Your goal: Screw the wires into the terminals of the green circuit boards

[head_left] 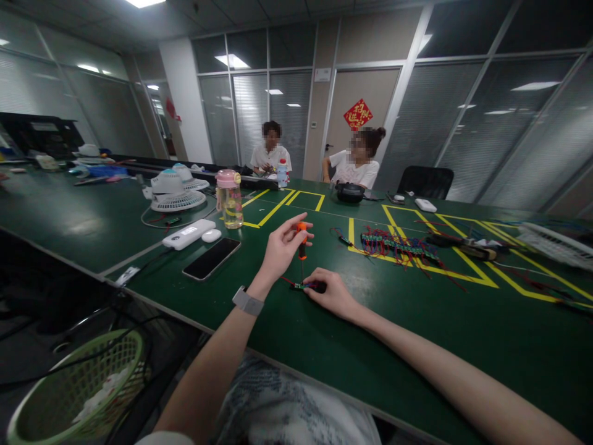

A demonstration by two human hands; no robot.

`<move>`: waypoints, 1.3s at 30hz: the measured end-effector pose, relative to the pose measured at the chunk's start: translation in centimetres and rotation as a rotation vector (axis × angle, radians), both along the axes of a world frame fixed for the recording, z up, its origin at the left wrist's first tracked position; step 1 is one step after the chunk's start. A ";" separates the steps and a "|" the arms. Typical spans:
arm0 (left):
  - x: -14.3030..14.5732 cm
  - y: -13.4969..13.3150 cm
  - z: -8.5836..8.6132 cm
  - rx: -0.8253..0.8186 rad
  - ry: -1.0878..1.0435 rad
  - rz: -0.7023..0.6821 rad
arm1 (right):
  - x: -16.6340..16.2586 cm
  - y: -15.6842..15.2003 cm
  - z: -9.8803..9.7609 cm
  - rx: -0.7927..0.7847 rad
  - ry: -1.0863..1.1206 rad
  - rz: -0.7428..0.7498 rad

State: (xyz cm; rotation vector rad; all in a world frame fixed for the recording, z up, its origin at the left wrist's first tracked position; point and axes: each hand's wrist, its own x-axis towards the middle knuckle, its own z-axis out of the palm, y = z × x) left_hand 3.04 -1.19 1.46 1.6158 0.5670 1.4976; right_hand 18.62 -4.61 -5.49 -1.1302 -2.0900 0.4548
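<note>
Screwdriver (302,240) upright in left hand (279,252)

Below my left hand (280,250) the surface (315,337) is bare to its near edge, so I can pass there. Further left a phone (212,258) and a white remote (189,235) lie flat, with a bottle (229,201) upright behind them. Beyond my right hand (331,292), a tangle of wired boards (398,246) blocks the way.

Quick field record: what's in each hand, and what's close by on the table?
right hand: grips small black part with red wires on green table
left hand: fingers hold orange-handled screwdriver upright, tip down on that part
near left: black smartphone, clear bottle with pink cap
near right: pile of red-wired parts on yellow tape lines
</note>
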 end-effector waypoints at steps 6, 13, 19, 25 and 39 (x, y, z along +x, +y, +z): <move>-0.3 0.1 0.1 0.129 0.075 0.109 | 0.0 0.0 0.1 0.005 0.014 0.006; -0.2 0.2 -0.1 -0.012 -0.021 0.040 | -0.1 0.0 -0.1 -0.047 0.103 0.032; -0.2 0.1 0.0 0.056 0.029 0.032 | -0.1 -0.1 0.0 -0.052 0.093 0.023; -0.2 0.0 0.1 0.059 0.062 0.095 | 0.0 0.0 -0.1 -0.039 0.082 0.019; -0.1 0.6 -0.3 0.008 0.013 0.255 | 0.1 0.0 -0.4 0.075 -0.006 -0.006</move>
